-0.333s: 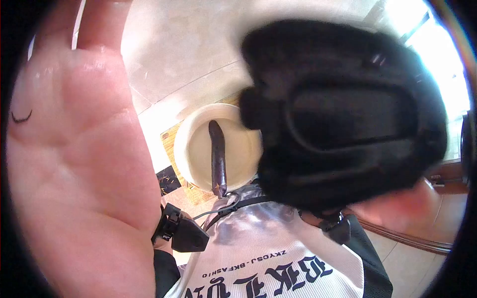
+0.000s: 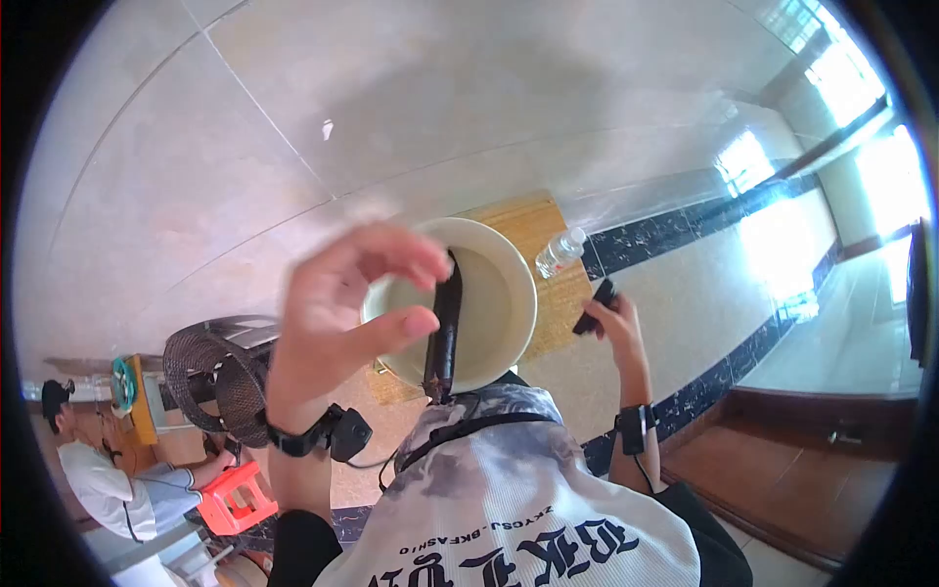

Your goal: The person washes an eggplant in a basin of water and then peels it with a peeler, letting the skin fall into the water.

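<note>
A long dark purple eggplant [image 2: 447, 323] lies in a white round basin [image 2: 523, 293], its stem end at the rim nearest my body. My left hand [image 2: 342, 313] is raised above the basin's left side, fingers curved and apart from the thumb, with nothing in it. It is slightly blurred and overlaps the basin's left edge in view. To the right of the basin, my right hand [image 2: 618, 323] grips a small black object [image 2: 595, 306], whose kind I cannot make out. Black straps with small devices sit on both wrists.
The basin stands on a wooden surface [image 2: 518, 207] beside a clear plastic bottle [image 2: 560, 252]. At left are a dark woven chair-like object [image 2: 220, 377], a red stool [image 2: 235, 499] and a seated person [image 2: 98, 479]. A brown wooden cabinet [image 2: 822, 470] is at right.
The black object has moved from close before the camera down to the right, in my right hand. My left hand has dropped away from the camera to above the basin.
</note>
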`<state>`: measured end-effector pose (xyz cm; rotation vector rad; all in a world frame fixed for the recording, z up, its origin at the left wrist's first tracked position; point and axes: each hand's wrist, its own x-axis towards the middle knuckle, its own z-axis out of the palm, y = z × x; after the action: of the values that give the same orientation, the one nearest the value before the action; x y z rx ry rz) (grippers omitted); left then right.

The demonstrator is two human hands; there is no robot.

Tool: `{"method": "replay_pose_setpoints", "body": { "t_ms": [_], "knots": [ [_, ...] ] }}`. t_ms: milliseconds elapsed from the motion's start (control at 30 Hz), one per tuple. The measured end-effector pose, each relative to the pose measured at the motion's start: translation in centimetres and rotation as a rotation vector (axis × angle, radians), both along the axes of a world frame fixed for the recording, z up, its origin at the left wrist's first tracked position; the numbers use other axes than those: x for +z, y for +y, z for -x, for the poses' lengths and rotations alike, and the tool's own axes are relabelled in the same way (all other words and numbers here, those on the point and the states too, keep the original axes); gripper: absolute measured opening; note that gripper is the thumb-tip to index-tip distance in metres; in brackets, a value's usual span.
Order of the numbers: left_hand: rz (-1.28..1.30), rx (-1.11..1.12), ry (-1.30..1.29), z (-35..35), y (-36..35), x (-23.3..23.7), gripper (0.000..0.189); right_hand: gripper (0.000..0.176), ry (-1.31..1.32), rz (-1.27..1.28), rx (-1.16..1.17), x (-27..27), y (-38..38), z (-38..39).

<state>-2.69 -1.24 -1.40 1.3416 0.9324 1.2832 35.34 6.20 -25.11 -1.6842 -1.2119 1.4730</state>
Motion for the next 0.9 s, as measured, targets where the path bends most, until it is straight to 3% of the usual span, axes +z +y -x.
{"method": "replay_pose_setpoints", "body": {
  "t_ms": [33,100,167,233,333,433,533,633,733,833,900],
  "knots": [
    [0.196,0.018,0.009,0.4,-0.2,-2.7,0.033,0.041,-0.105,0.14,0.017,-3.3,-0.1,-1.3],
    [0.509,0.038,0.137,1.6,0.3,-10.6,0.03,0.051,-0.452,0.176,-0.016,-8.3,0.9,-2.3],
    [0.589,0.045,0.491,2.8,-1.8,-19.1,0.033,0.06,-0.636,0.172,0.053,-14.2,0.1,-2.9],
    [0.726,0.125,0.651,1.7,-4.1,-26.2,0.049,0.067,-0.776,0.158,0.093,-15.8,0.8,-3.2],
    [0.757,0.112,0.922,-1.3,-4.7,-28.2,0.072,0.077,-0.876,0.132,0.119,-15.9,2.7,-0.9],
    [0.798,0.181,0.944,-4.5,-4.7,-30.1,0.087,0.077,-0.864,0.13,0.166,-15.1,4.6,0.5],
    [0.843,0.28,1.004,-5.8,-4.2,-31.5,0.083,0.077,-0.875,0.082,0.178,-15.5,5.5,1.4],
    [0.889,0.29,0.839,-5.1,-4.2,-32.1,0.077,0.076,-0.925,0.024,0.232,-15.9,5.1,0.9],
    [0.956,0.199,0.589,-3.0,-4.5,-33.5,0.072,0.058,-1.088,0.073,0.46,-13.6,4.7,0.9],
    [1.056,0.095,0.148,-0.3,-4.3,-34.4,0.051,0.041,-0.817,0.162,0.579,-8.1,3.4,5.0],
    [1.124,0.03,-0.229,0.5,-3.6,-32.7,0.042,0.031,-0.36,0.199,0.517,-5.7,2.3,8.7]
  ]
}}
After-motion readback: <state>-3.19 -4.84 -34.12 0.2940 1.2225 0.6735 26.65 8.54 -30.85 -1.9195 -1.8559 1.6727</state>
